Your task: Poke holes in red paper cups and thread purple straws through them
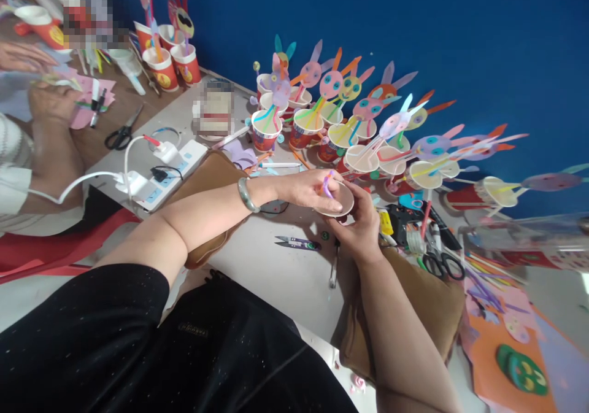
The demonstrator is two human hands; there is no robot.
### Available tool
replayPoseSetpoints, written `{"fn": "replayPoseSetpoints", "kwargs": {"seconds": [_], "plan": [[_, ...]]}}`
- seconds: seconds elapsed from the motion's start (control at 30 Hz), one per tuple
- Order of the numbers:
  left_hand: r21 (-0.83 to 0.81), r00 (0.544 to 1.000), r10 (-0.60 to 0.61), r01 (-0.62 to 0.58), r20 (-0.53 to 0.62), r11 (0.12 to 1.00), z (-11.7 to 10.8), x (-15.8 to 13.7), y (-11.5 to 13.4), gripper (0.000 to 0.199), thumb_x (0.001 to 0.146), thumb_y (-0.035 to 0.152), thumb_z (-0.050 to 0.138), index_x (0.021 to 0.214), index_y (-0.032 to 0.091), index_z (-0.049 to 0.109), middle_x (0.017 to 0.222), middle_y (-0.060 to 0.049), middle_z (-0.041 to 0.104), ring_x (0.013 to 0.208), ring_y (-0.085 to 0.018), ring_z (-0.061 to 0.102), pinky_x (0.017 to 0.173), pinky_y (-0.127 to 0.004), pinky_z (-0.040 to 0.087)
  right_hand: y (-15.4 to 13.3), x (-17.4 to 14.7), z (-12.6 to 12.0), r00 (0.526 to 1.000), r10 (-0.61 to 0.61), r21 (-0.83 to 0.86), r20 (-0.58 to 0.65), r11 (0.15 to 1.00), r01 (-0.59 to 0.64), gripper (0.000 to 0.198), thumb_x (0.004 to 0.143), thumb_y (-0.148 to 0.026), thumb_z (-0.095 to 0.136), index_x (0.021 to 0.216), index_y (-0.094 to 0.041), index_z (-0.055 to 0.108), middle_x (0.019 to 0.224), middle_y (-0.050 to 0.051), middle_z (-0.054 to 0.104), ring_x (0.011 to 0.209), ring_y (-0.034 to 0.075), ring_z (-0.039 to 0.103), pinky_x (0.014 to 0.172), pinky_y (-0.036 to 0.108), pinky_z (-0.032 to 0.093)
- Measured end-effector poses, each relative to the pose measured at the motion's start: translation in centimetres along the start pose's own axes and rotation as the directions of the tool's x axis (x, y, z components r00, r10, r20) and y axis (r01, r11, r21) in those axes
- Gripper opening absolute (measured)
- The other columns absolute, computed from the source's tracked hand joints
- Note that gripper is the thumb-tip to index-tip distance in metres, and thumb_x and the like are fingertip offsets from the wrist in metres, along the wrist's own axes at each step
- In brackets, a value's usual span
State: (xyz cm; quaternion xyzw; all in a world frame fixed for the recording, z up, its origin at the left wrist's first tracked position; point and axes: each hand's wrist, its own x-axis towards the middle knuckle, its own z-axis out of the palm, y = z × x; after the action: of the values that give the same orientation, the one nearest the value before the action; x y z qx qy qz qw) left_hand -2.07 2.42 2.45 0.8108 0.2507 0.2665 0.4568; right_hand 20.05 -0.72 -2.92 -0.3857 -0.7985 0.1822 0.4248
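My right hand (361,223) wraps round a paper cup (345,199), its mouth tilted up toward me. At the cup's mouth, the closed fingers of my left hand (304,189) hold a thin, bent purple-and-orange strip (327,185); its lower end is hidden by the fingers. Below the cup, a pair of thread snips (298,243) lies on the grey table (271,272). A pen (334,266) rests beneath my right wrist, and a small green disc (324,235) sits beside the snips.
Several red paper cups (306,134) with paper rabbit figures stand along the blue wall (368,14). A power strip (170,177) with white chargers and black scissors (122,135) are on the left. Brown cushions (414,296) flank me. Another person's hand (53,97) works at far left.
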Motion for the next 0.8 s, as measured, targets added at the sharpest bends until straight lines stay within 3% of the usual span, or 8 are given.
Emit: {"fn": "replayPoseSetpoints", "kwargs": {"seconds": [0.17,0.4,0.6,0.8], "plan": [[0.062,0.999,0.015,-0.013,-0.031,0.998,0.3,-0.1,0.0,0.026,0.09,0.037,0.058,0.084,0.016,0.072,0.135,-0.017,0.063,0.111,-0.026,0.067,0.106,-0.045,0.051,0.3,-0.2,0.2,1.0,-0.014,0.023,-0.018,1.0,0.015,0.071,0.078,-0.043,0.085,0.141,-0.025,0.058,0.133,0.015,0.072,0.107,0.029,0.075,0.078,0.039,0.066],[0.138,0.993,0.073,-0.059,-0.093,0.989,1.1,0.7,-2.0,0.013,0.082,0.029,0.069,0.085,0.016,0.071,0.135,-0.016,0.065,0.12,-0.026,0.064,0.111,-0.041,0.05,0.6,-0.2,0.2,0.998,-0.051,0.015,-0.046,0.999,0.052,0.076,0.075,-0.051,0.088,0.14,-0.024,0.059,0.132,0.016,0.071,0.117,0.034,0.072,0.093,0.049,0.065],[0.149,0.991,0.111,-0.099,-0.075,0.984,1.0,0.5,-1.9,0.019,0.086,0.032,0.067,0.08,0.015,0.073,0.137,-0.016,0.063,0.122,-0.028,0.065,0.112,-0.043,0.05,0.9,-0.2,0.2,0.995,-0.09,0.039,-0.037,0.995,0.092,0.082,0.076,-0.051,0.089,0.145,-0.025,0.056,0.139,0.017,0.067,0.123,0.035,0.07,0.097,0.051,0.064],[0.179,0.992,0.106,-0.091,-0.07,0.98,0.6,0.4,-1.8,0.021,0.087,0.033,0.067,0.087,0.015,0.078,0.138,-0.015,0.063,0.129,-0.027,0.063,0.115,-0.039,0.048,1.2,-0.2,0.3,0.999,-0.031,0.062,-0.021,0.998,0.032,0.082,0.078,-0.054,0.087,0.147,-0.026,0.054,0.138,0.016,0.067,0.114,0.032,0.073,0.085,0.045,0.067]]}}
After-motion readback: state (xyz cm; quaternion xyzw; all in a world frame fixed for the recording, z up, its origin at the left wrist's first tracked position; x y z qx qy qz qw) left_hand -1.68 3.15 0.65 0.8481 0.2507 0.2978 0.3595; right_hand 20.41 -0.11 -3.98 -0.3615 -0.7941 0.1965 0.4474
